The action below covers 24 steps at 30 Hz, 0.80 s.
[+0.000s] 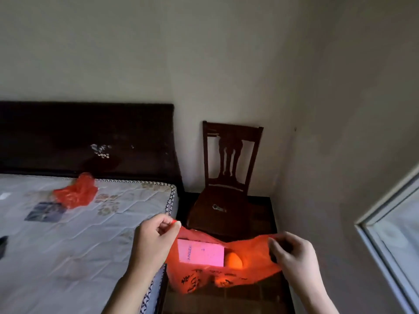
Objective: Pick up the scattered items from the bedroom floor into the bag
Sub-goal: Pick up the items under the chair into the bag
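We hold the thin red plastic carrier bag (229,275) stretched open between our two hands, in the narrow gap beside the bed. Our left hand (154,241) pinches one handle high near the corner of the quilted white mattress (74,241); our right hand (292,252) grips the opposite edge, fingers curled round the film, so the hands are well apart and the mouth gapes. Inside lie a pale rectangular cardboard box (200,253) and, touching its right end, a rounded orange object (233,260).

To do this well, we judge we should keep both edges taut and level so the contents cannot tip out. A second crumpled red plastic bag (76,192) lies on the mattress near the dark wooden headboard (86,137); a dark wooden chair (226,177) stands beyond.
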Available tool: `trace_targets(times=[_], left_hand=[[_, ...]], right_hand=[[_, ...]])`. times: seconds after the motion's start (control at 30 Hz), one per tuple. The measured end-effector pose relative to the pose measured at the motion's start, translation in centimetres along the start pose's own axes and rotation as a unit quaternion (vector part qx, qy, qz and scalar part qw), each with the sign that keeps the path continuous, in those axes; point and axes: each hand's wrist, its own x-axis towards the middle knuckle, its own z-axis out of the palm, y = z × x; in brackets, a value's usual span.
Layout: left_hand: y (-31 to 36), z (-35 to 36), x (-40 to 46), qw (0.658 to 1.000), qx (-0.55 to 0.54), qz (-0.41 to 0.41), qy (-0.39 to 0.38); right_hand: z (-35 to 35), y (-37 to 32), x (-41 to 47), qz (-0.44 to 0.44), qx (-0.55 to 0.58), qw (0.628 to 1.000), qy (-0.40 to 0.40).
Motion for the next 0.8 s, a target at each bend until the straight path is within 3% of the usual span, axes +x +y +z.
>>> trace_targets(times=[0.4, 0.8], left_hand=[[-2.7, 0.0, 6.4, 0.998, -0.006, -0.023, 0.054], [-15.9, 4.6, 18.2, 0.992, -0.012, -0.103, -0.069]], right_hand=[[4.3, -2.0, 8.0, -0.03, 0.011, 0.999, -0.038], [14.3, 0.6, 15.7, 0.083, -0.075, 0.991, -0.075]])
